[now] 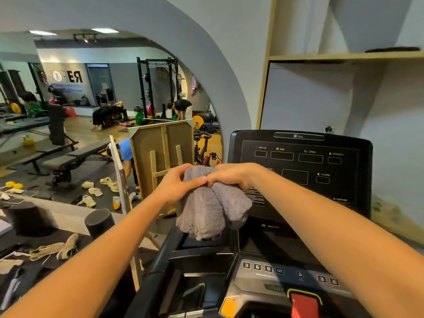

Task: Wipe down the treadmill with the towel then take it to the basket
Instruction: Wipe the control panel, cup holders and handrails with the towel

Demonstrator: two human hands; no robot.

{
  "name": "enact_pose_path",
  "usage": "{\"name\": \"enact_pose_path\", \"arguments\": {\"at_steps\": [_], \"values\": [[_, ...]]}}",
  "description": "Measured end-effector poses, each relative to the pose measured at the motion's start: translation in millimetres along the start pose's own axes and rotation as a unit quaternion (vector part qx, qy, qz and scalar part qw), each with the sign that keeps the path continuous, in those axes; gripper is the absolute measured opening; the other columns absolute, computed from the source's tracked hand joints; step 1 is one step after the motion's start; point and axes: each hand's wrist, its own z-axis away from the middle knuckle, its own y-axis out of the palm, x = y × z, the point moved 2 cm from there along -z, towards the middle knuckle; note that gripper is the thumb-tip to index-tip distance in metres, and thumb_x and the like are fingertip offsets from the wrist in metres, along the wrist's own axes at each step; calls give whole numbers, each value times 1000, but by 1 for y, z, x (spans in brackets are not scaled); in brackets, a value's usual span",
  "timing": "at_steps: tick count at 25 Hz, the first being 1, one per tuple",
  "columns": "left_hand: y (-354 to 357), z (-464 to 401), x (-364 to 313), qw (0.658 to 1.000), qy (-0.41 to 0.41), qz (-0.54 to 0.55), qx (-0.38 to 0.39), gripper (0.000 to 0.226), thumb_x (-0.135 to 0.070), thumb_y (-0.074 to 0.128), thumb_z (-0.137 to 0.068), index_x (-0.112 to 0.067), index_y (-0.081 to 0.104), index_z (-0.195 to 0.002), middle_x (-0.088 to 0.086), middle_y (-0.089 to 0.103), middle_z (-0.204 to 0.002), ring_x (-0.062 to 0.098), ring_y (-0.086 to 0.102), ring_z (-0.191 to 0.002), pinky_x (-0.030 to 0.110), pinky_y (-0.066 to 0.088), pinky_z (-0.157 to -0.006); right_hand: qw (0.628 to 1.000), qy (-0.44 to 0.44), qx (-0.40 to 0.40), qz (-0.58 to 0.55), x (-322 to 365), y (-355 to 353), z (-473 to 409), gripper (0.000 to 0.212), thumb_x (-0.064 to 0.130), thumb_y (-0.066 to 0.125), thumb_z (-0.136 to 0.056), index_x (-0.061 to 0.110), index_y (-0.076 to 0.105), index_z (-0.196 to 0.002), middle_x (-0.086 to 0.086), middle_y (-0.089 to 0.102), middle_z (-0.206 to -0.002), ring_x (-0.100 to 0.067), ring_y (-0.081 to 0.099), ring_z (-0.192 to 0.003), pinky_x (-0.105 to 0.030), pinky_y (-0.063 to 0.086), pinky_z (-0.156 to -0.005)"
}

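The towel (212,203) is hanging between both hands, before the treadmill console (298,171), mirror (91,111) lying left.

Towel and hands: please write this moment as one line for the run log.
towel: bunched, off the treadmill | left hand: gripping towel | right hand: gripping towel | wipe: not yet in contact | basket: not in view

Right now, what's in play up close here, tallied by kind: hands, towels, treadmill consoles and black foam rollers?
Hands: 2, the left hand and the right hand, both gripping the towel
Towels: 1, the grey towel
Treadmill consoles: 1, the console
Black foam rollers: 2, one and another
Total: 6
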Motion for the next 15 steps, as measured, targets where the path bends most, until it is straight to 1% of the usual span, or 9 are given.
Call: {"name": "enact_pose_path", "arguments": {"at_steps": [3,5,7,8,9,11,12,13,15], "values": [[1,-2,-28,999,23,21,-24,29,-41,77,-80,-22,71,-102,-2,73,-99,14,69,-94,41,57,-88,998,-34,-21,58,8,-16,25,54,23,74,-72,7,61,-122,-18,65,-121,-33,66,-109,-55,53,-97],[2,-3,-45,999,36,6,-39,24,-39,77,-82,-22,70,-98,-2,73,-96,14,70,-91,38,57,-83,990,-60,-44,117,6,-23,37,57,24,78,-67,12,60,-120,-13,66,-118,-30,67,-107,-53,55,-95],[0,-4,-55,998,49,-13,-42,24,-40,77,-83,-23,69,-97,-3,72,-96,14,69,-92,38,56,-83,980,-78,-75,169,1,-29,50,62,27,79,-61,18,60,-120,-8,65,-117,-27,66,-105,-50,56,-93],[-2,-4,-59,998,51,-13,-41,23,-39,77,-83,-23,69,-98,-3,72,-97,14,69,-93,38,56,-84,973,-90,-92,190,-1,-34,57,60,28,78,-62,21,61,-119,-6,65,-116,-26,65,-105,-50,56,-92],[-5,-3,-63,998,53,-7,-41,22,-38,76,-84,-23,68,-98,-3,71,-98,14,68,-93,38,55,-84,967,-104,-106,207,-1,-38,66,52,26,77,-66,23,63,-117,-3,64,-116,-25,63,-106,-48,56,-92],[-12,-1,-70,998,53,12,-40,17,-33,75,-86,-23,68,-97,-2,70,-100,16,67,-96,39,55,-85,960,-121,-124,219,0,-50,84,36,21,75,-73,34,67,-106,1,64,-111,-23,61,-104,-45,56,-89],[-15,-1,-74,997,55,25,-39,15,-32,75,-86,-24,68,-97,-1,69,-102,18,67,-98,41,55,-86,959,-124,-129,221,1,-55,94,32,20,75,-74,38,69,-101,2,66,-109,-22,63,-102,-44,57,-88],[-16,0,-78,997,60,35,-36,15,-31,75,-86,-24,68,-97,-1,69,-103,19,67,-100,44,56,-88,958,-126,-131,223,2,-59,105,29,21,75,-75,38,71,-99,3,68,-107,-20,64,-101,-43,57,-88],[-17,2,-85,995,72,55,-29,13,-30,76,-85,-27,70,-96,0,69,-104,21,67,-100,48,56,-90,960,-127,-137,210,2,-66,126,25,25,80,-79,32,74,-103,5,72,-106,-18,67,-101,-39,56,-89]]}}
